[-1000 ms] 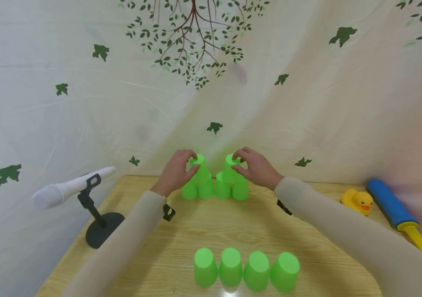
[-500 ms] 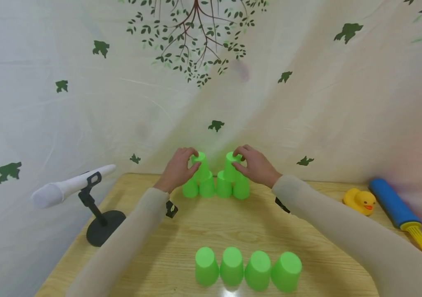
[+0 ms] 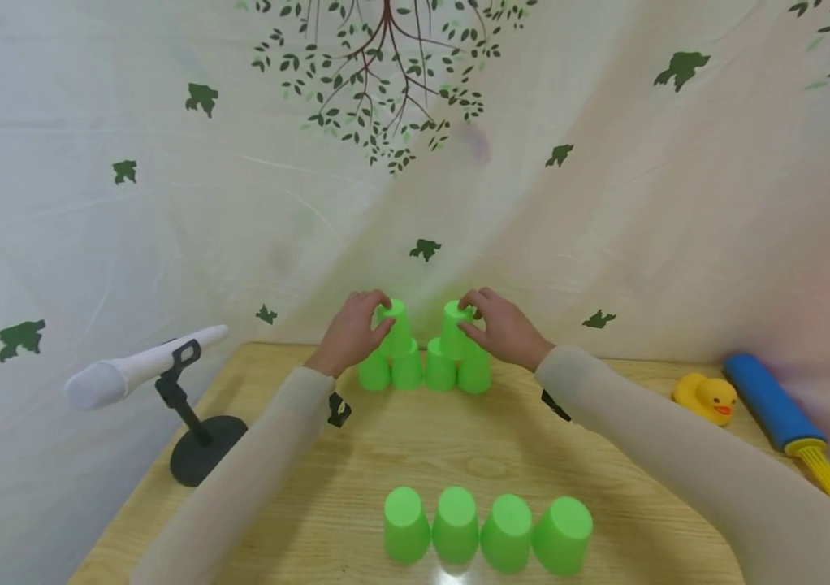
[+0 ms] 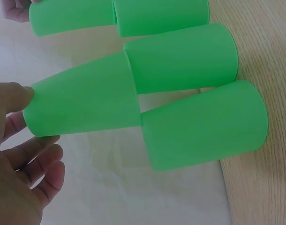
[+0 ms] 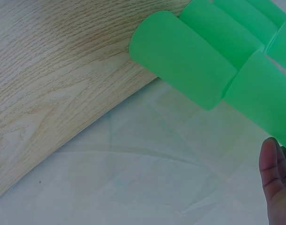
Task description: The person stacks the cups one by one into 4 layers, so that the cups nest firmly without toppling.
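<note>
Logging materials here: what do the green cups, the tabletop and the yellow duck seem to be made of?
Green cups: probably plastic, satin; smooth, evenly coloured walls.
Tabletop: wood or wood-print laminate, slightly glossy; grain shows, with a bright glint low in the head view.
Yellow duck: perhaps rubber or vinyl, judging by its rounded, moulded-looking form; too small to be sure.

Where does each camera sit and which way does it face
Head: worn there, looking forward and down at the table; left hand, right hand and sleeves show.
Left wrist: worn there, facing the left cup pyramid; left hand and right fingers show.
Right wrist: worn there, facing the right cup pyramid; part of the right hand shows.
Both wrist views share table and pyramids.
</note>
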Action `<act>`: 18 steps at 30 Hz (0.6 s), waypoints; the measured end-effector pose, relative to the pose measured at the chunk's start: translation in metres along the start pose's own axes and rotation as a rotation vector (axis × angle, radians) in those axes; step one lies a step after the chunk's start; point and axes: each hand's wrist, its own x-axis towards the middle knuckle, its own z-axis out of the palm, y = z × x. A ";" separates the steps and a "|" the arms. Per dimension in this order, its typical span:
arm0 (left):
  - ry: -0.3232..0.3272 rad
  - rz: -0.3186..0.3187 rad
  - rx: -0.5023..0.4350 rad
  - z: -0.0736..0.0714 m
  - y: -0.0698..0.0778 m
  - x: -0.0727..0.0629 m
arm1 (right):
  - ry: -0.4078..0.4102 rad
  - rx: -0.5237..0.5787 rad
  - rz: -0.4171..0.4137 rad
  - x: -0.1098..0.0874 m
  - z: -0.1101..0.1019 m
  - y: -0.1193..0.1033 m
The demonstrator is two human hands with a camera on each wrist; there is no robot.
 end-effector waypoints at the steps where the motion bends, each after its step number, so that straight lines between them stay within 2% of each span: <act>1: -0.001 0.000 0.001 0.000 0.000 0.000 | 0.003 0.000 -0.002 0.000 0.000 0.000; 18: -0.038 -0.038 -0.005 0.002 -0.001 0.001 | 0.027 -0.033 0.041 0.002 0.004 -0.005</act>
